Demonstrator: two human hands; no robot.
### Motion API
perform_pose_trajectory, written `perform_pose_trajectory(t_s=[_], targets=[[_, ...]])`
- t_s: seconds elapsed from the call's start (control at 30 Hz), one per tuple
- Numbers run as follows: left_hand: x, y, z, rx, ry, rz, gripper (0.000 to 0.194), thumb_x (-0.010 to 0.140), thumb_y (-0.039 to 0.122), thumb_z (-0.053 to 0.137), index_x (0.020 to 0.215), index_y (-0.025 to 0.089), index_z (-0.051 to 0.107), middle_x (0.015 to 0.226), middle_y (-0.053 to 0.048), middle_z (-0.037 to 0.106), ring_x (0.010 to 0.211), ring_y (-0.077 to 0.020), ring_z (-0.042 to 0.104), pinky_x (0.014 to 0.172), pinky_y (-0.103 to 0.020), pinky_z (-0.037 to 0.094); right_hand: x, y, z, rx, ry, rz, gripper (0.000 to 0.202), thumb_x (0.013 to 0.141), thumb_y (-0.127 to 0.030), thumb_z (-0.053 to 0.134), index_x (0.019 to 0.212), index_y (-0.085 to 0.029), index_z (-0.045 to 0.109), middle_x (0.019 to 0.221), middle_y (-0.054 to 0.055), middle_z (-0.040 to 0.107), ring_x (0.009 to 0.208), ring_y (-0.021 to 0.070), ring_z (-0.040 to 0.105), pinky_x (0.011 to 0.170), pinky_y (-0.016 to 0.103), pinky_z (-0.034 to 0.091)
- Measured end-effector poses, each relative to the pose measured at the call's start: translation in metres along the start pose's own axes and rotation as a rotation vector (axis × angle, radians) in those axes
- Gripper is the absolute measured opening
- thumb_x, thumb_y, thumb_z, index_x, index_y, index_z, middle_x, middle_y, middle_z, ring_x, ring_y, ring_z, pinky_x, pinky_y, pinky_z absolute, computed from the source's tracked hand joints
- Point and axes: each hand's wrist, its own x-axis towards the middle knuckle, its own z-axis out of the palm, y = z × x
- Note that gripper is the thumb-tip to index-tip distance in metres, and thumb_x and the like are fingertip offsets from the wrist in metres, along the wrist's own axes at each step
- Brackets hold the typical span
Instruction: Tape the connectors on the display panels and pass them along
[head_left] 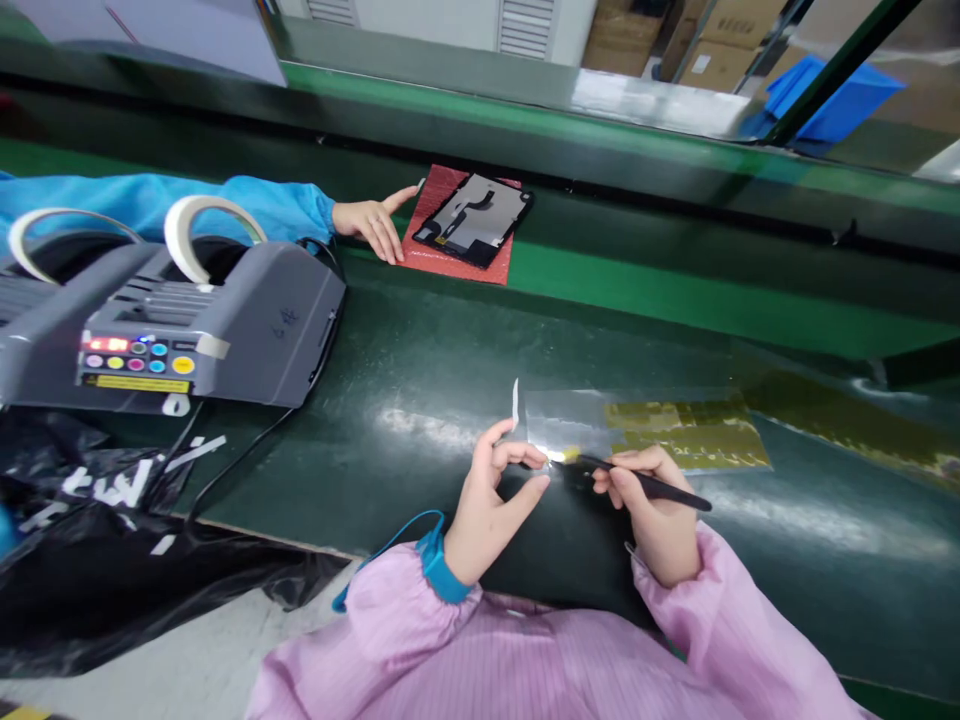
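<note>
My left hand [489, 505], with a blue band at the wrist, is over the bench with thumb and index finger curved toward each other near a tiny piece at the tool's tip. A thin white strip [515, 402] stands up at a fingertip of this hand. In my right hand [656, 510] is a black pen-like tool [671, 492], its tip pointing left toward the left fingertips. Beneath and beyond the fingers lies a clear sheet [566, 415] bearing yellow-brown film pieces [690, 432]. Whatever sits between the left fingertips is too small to make out.
Grey tape dispensers [247, 335] stand at the left, near black plastic [187, 590] with white scraps. Across the bench [420, 370], another person's hand [371, 225] touches a red sheet [457, 262] under a tablet-like panel [474, 218]. More yellow-brown film [847, 420] lies right.
</note>
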Motion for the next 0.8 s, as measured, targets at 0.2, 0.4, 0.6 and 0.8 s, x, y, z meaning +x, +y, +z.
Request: perform_pose_trajectory(t_s=[0.2,0.4,0.6,0.8], targets=[[0.003,0.003,0.007,-0.096,0.045,-0.059,0.055,0.091,0.024,0.072,0.137,0.026,0.042,0.099,0.000,0.069,0.099,-0.0177,0.067,0.104,-0.040,0.046,-0.013,-0.003,0.010,-0.058,-0.142,-0.041,0.010,0.089,-0.018,0.078,0.089,-0.025,0.071,0.076,0.000,0.078,0.067,0.0158,0.077,0.057,0.022,0.057],[0.001,0.004,0.005,-0.101,0.040,-0.089,0.056,0.092,0.025,0.071,0.138,0.025,0.040,0.095,0.002,0.067,0.098,-0.0176,0.067,0.105,-0.040,0.044,-0.013,0.001,0.007,-0.057,-0.153,-0.025,0.012,0.091,-0.016,0.077,0.091,-0.027,0.071,0.078,-0.001,0.079,0.069,0.0144,0.077,0.062,0.022,0.059],[0.002,0.001,0.006,-0.093,0.060,-0.094,0.053,0.093,0.024,0.069,0.138,0.024,0.040,0.091,0.003,0.067,0.095,-0.0173,0.067,0.104,-0.040,0.044,-0.013,-0.001,0.008,-0.066,-0.153,0.000,0.009,0.090,-0.019,0.078,0.090,-0.026,0.072,0.076,0.000,0.079,0.069,0.0162,0.077,0.062,0.024,0.059],[0.002,0.003,0.006,-0.085,0.048,-0.067,0.052,0.095,0.025,0.068,0.138,0.025,0.039,0.096,0.001,0.068,0.098,-0.0174,0.067,0.107,-0.042,0.044,-0.014,-0.004,0.010,-0.068,-0.077,0.074,0.014,0.086,-0.031,0.083,0.085,-0.024,0.071,0.073,0.002,0.078,0.061,0.0174,0.074,0.054,0.027,0.056]])
